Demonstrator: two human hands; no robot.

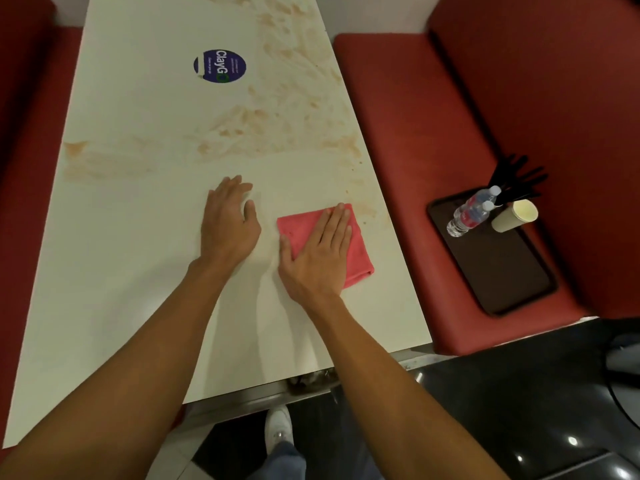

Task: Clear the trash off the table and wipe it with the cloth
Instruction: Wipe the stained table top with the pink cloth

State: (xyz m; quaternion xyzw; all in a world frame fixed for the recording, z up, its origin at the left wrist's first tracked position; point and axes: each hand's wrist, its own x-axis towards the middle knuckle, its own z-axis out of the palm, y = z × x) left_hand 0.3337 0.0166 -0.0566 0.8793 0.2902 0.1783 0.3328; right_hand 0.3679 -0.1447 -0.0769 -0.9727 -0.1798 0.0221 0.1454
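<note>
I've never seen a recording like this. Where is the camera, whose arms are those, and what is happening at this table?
There is no machine here. The single picture comes from a wide-angle camera worn on a person's head and looking down, so the two arms are the wearer's own. The left hand rests flat on the white table. The right hand presses a folded pink cloth against the table; neither hand grips anything. Orange-brown smears mark the far part of the table, near a round blue sticker. On the red bench to the right sits a dark tray carrying what look like two clear bottles, a paper cup and black utensils.
</note>
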